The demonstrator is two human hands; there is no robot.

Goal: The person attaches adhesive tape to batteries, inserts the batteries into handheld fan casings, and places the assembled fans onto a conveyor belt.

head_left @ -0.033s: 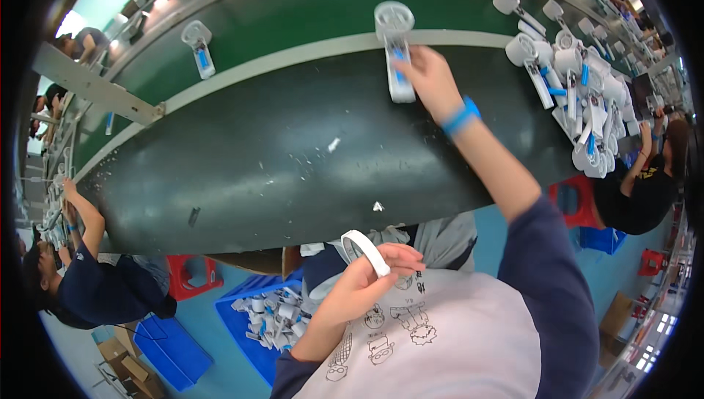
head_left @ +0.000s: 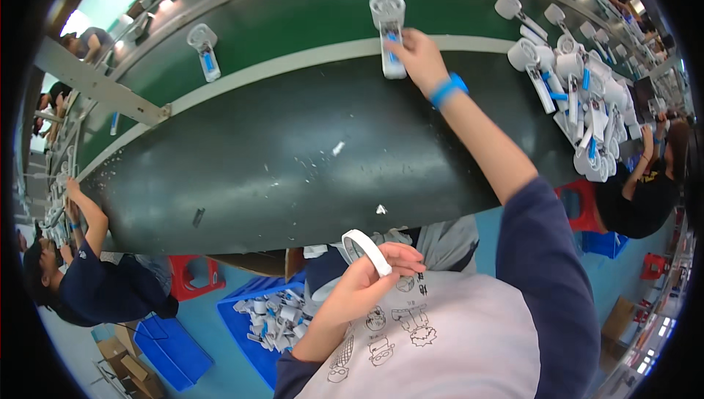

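My right hand (head_left: 424,61) reaches far forward and grips the handle of a white handheld fan body (head_left: 389,31). Its round head points away from me over the green belt, and a blue part shows inside the open handle. Close to my chest, my left hand (head_left: 361,282) holds a thin white ring (head_left: 374,255) between thumb and fingers. The fingers of that hand are stretched out to the right, and the ring stands up on edge.
A similar fan body (head_left: 204,50) lies on the green conveyor belt (head_left: 293,21). More fan bodies (head_left: 579,83) are heaped at the right of the dark worktable (head_left: 257,157). A blue crate (head_left: 238,295) of white parts stands below. Co-workers sit at both sides.
My right hand has moved forward and slightly left with the fan body, further over the belt. My left hand keeps its hold on the ring.
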